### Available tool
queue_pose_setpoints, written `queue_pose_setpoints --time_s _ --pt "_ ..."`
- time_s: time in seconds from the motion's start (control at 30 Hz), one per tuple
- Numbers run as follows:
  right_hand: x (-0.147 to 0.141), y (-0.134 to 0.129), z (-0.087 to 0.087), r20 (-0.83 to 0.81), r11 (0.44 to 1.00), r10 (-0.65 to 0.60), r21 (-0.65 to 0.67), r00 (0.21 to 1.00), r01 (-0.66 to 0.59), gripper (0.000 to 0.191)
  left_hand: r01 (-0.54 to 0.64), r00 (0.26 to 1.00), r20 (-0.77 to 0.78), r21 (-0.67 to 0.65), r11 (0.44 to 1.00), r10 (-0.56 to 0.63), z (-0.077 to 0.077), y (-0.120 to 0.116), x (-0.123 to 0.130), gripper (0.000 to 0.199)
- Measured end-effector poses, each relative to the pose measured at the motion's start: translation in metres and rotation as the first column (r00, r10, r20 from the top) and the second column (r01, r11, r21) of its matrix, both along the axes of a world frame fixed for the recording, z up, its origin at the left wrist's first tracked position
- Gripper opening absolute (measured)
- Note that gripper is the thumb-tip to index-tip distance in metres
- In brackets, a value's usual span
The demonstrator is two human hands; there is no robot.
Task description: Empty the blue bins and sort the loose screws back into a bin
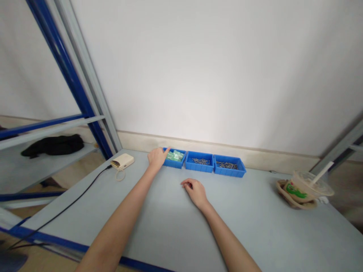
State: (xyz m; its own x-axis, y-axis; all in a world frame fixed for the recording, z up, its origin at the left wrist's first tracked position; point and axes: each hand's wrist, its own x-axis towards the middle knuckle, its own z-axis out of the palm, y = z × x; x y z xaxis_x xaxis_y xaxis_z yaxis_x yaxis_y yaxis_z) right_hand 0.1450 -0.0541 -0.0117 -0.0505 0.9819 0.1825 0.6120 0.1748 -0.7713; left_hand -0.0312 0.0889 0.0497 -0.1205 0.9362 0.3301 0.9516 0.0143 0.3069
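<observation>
Up close, a blue frame edge (141, 263) along the bottom, then a wide pale grey tabletop (170, 226) behind it. On the left, a black cable (87, 189) trailing across and down past the edge. Bare forearms (120, 226) in from the bottom.

Nearest of the two, the right hand (196, 192), low over the middle of the tabletop, fingers curled in, thumb and forefinger pretty close together, so yeah, narrow. Can't see into the palm, so can't tell about anything small tucked in there.

Way over on the right, a plastic cup (300, 189) with a green picture on it and a white straw (321, 174) leaning out, sitting in a brownish carrier (286, 196). On the left, a cream-coloured gadget (124, 161) on the end of the cable, with a little loop strap.

Bit farther back, the left hand (156, 158), right at the left end of the left blue bin (173, 164), thumb up by the rim. Looks like touching, but with most fingers hidden, honestly can't tell how closed.

In that bin, greenish plastic packets (175, 155). Just beside it, the middle blue bin (199, 167) with thin silvery bits (200, 161), then the right blue bin (230, 172) with darker bits (227, 165). All in one row near the back.

Behind everything, a beige skirting strip (283, 155) and a plain white wall (212, 75).
</observation>
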Motion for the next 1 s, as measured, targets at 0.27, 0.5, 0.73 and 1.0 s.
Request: queue_pose_setpoints --time_s 0.27,0.5,0.73,1.0 --pt "0.0 0.0 0.0 0.014 1.0 -0.005 -0.008 1.0 0.005 0.026 0.096 0.995 0.039 -0.247 0.964 -0.089 -0.023 0.03 -0.04 0.044" --pt "0.001 0.001 0.001 0.003 1.0 0.014 -0.005 1.0 -0.014 0.028 0.156 0.986 0.065 -0.074 0.985 -0.152 -0.037 0.0 -0.047 0.049" --pt "0.0 0.003 -0.011 -0.082 0.993 -0.073 0.084 0.994 0.08 0.043 0.194 0.958 0.147 0.295 0.935 -0.245 -0.059 -0.036 -0.056 0.045" --pt "-0.002 -0.001 -0.014 -0.066 0.997 -0.06 0.05 0.996 0.063 0.068 0.279 0.91 0.158 0.45 0.848 -0.383 -0.061 -0.054 -0.047 0.043"
